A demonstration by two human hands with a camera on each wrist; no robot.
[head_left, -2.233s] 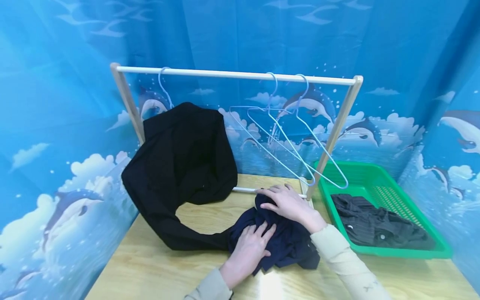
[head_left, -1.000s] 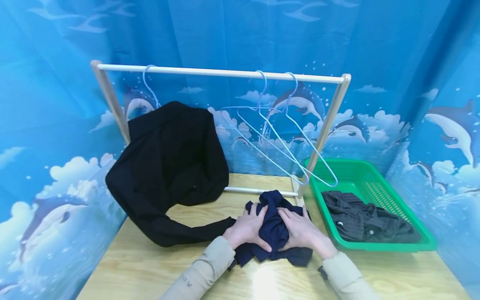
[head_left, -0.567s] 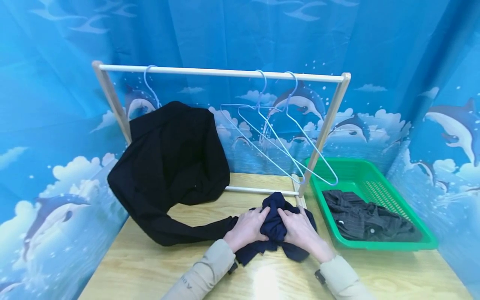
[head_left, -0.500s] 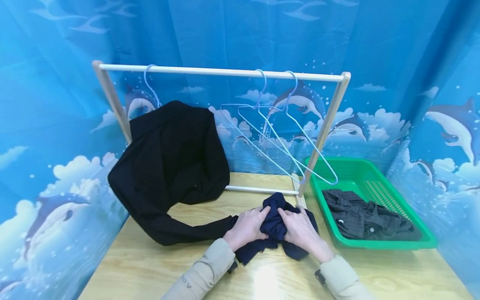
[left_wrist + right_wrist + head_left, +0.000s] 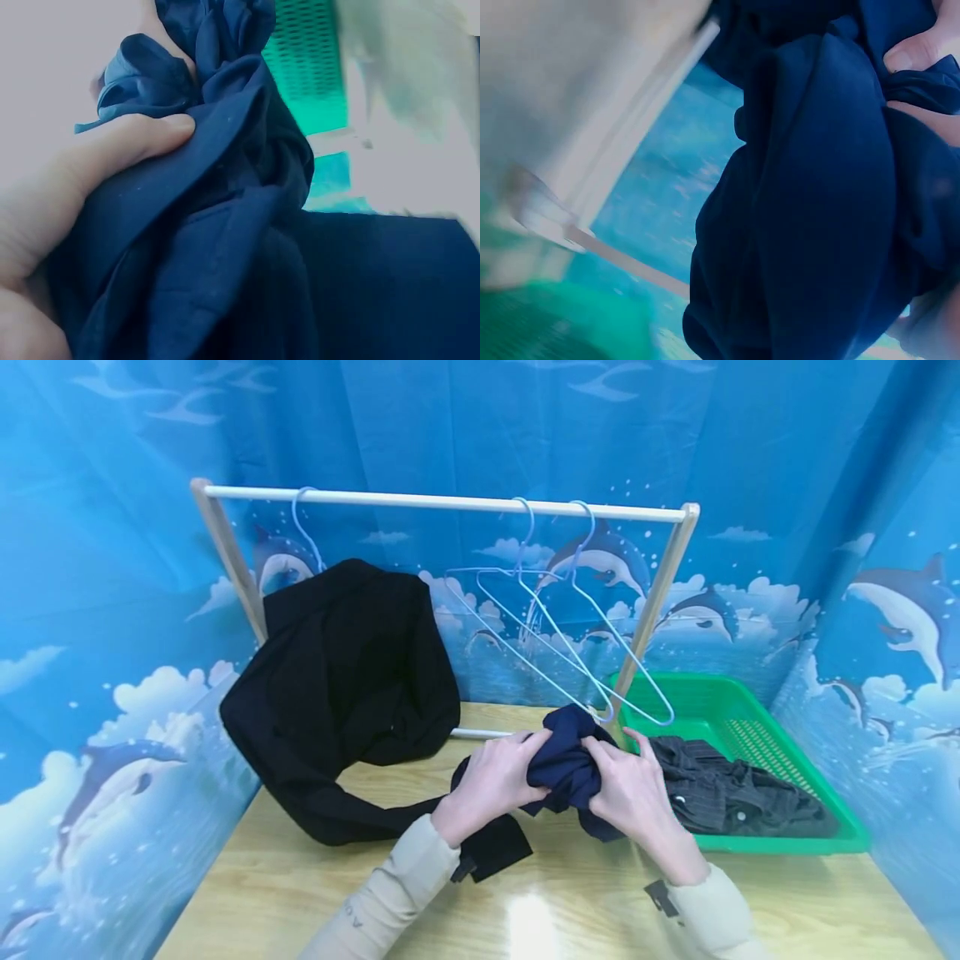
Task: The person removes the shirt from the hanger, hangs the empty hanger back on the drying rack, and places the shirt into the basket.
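A bunched navy garment (image 5: 566,756) is held between my two hands, raised above the table. My left hand (image 5: 491,781) grips its left side; the left wrist view shows the thumb lying over the folded navy cloth (image 5: 217,217). From the right, my right hand (image 5: 633,789) grips the other side, its thumb on top. In the right wrist view the navy cloth (image 5: 817,195) hangs in a large fold. A black long-sleeved garment (image 5: 367,668) droops from a hanger at the left; its sleeve runs along the table, passing behind my left wrist. The navy garment's kind is unclear.
A rack with a white rail (image 5: 427,500) and wooden posts stands at the back. Two bare light-blue hangers (image 5: 558,627) hang at its right. The green basket (image 5: 855,835) at the right holds a dark striped garment (image 5: 742,793) with light buttons. Everything stands on a wooden table (image 5: 570,910).
Earlier, both hands moved over the navy garment on the table and gathered it between them. Now they have raised it up and slightly right, uncovering the end of the black sleeve.
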